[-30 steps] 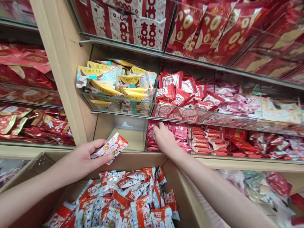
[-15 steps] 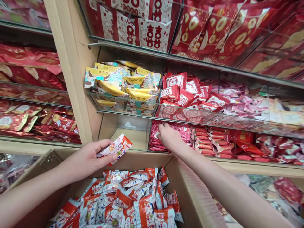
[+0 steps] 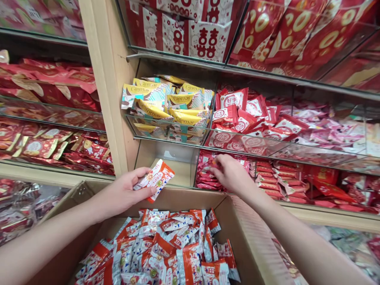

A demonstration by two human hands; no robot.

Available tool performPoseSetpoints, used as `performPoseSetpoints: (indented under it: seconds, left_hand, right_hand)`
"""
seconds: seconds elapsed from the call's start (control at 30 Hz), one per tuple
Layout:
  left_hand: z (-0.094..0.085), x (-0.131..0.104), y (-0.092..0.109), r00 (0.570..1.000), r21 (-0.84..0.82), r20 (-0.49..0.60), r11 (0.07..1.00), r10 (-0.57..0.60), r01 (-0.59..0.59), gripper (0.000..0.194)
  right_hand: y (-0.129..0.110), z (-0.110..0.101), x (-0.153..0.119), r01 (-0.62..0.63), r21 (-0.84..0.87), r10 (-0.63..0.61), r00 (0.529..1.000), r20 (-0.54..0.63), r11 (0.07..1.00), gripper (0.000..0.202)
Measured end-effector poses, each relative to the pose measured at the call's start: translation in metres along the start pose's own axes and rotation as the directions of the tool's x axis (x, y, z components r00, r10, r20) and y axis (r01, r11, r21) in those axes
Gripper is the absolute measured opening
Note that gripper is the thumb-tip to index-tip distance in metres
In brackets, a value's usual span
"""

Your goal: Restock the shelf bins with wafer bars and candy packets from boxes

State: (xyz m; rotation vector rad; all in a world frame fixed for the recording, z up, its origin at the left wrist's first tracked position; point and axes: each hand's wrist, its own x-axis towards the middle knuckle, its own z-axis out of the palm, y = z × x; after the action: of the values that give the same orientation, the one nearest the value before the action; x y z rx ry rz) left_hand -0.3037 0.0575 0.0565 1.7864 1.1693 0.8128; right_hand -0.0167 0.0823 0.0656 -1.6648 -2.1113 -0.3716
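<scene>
The right hand (image 3: 233, 173) is drawing back slightly, baring more of the shiny deep-pink plastic packets (image 3: 204, 177) just beside its curled fingertips; whether it is pinching one, I cannot tell. The left hand (image 3: 126, 192) is keeping its grasp on a flat, glossy orange-and-white plastic packet (image 3: 159, 178), so only the right is working among the pink ones. Below the left fingers, a brown cardboard box (image 3: 185, 196) is holding matching packets (image 3: 190, 264).

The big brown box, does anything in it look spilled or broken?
Nothing stands out. The orange-and-white packets lie jumbled inside the cardboard box, and I see nothing spilled or torn, though those underneath are hidden.
</scene>
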Motion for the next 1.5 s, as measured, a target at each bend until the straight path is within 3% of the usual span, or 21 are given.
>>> performPoseSetpoints:
  seconds: [0.07,0.13,0.2,0.27,0.33,0.4,0.47,0.6,0.7,0.87,1.0,1.13,1.23,1.3,1.37,1.43,1.5]
  left_hand:
    - [0.0,0.0,0.0,1.0,0.015,-0.008,1.0,0.002,-0.002,0.03]
    - [0.0,0.001,-0.001,1.0,0.041,0.004,0.999,-0.006,0.006,0.031]
    - [0.0,0.002,-0.002,1.0,0.067,0.022,0.998,-0.01,0.008,0.032]
    - [0.0,0.002,-0.002,0.999,0.078,0.037,0.997,-0.011,0.008,0.033]
    - [0.0,0.001,-0.003,0.998,0.08,0.055,0.997,-0.016,0.011,0.033]
    - [0.0,-0.001,-0.003,0.998,0.087,0.065,0.996,-0.026,0.021,0.032]
    - [0.0,-0.001,-0.003,0.997,0.094,0.066,0.995,-0.042,0.035,0.032]
    - [0.002,-0.001,-0.001,0.996,0.1,0.078,0.994,-0.047,0.039,0.029]
    - [0.003,-0.001,-0.001,0.996,0.103,0.081,0.994,-0.041,0.033,0.028]
    - [0.003,0.001,-0.003,0.995,0.109,0.088,0.994,-0.037,0.028,0.027]
    - [0.002,0.002,-0.006,0.994,0.085,0.102,0.996,-0.043,0.035,0.031]
    - [0.003,0.002,-0.008,0.997,0.007,0.069,1.0,-0.03,0.029,0.033]
    - [0.004,0.001,-0.007,0.998,-0.073,0.057,0.997,-0.034,0.038,0.033]
    - [0.006,0.0,-0.004,0.996,-0.121,0.075,0.991,-0.045,0.054,0.031]
    - [0.008,0.0,-0.002,0.994,-0.169,0.093,0.983,-0.054,0.069,0.029]
    - [0.012,-0.001,0.001,0.995,-0.2,0.091,0.978,-0.043,0.061,0.028]
    - [0.014,-0.002,0.004,0.997,-0.198,0.077,0.98,-0.024,0.039,0.03]
  right_hand:
    - [0.006,-0.003,-0.007,-0.083,0.181,0.106,0.987,-0.122,0.98,0.012]
    - [0.008,0.0,-0.013,-0.155,0.416,0.238,0.958,-0.156,0.896,0.019]
    - [0.009,0.009,-0.015,-0.188,0.645,0.291,0.955,-0.056,0.741,0.028]
    - [0.007,0.02,-0.014,-0.215,0.757,0.258,0.964,0.064,0.617,0.03]
    - [0.004,0.029,-0.012,-0.225,0.703,0.226,0.97,0.093,0.675,0.022]
    - [0.002,0.032,-0.01,-0.186,0.479,0.194,0.98,0.033,0.858,0.016]
    - [-0.001,0.03,-0.01,-0.139,0.199,0.144,0.99,-0.009,0.97,0.019]
    - [-0.006,0.025,-0.014,-0.149,-0.118,0.149,0.989,-0.011,0.982,0.043]
    - [-0.005,0.024,-0.014,-0.135,-0.248,0.139,0.99,-0.001,0.959,0.03]
    - [-0.003,0.021,-0.012,-0.109,-0.302,0.119,0.993,0.017,0.947,0.033]
    - [-0.007,0.019,-0.014,-0.027,-0.437,0.054,0.997,0.049,0.899,0.023]
    - [-0.011,0.016,-0.017,-0.05,-0.434,0.064,0.998,0.018,0.899,0.022]
    - [-0.02,0.011,-0.018,-0.008,-0.245,-0.004,0.999,-0.049,0.97,0.023]
    - [-0.032,0.009,-0.017,0.112,0.069,-0.107,0.991,-0.082,0.991,0.025]
    - [-0.049,0.01,-0.014,0.149,0.5,-0.145,0.988,-0.048,0.853,0.031]
    - [-0.068,0.014,-0.01,0.007,0.839,-0.173,0.979,0.104,0.544,0.039]
    - [-0.085,0.019,-0.004,-0.206,0.949,-0.226,0.939,0.261,0.24,0.037]
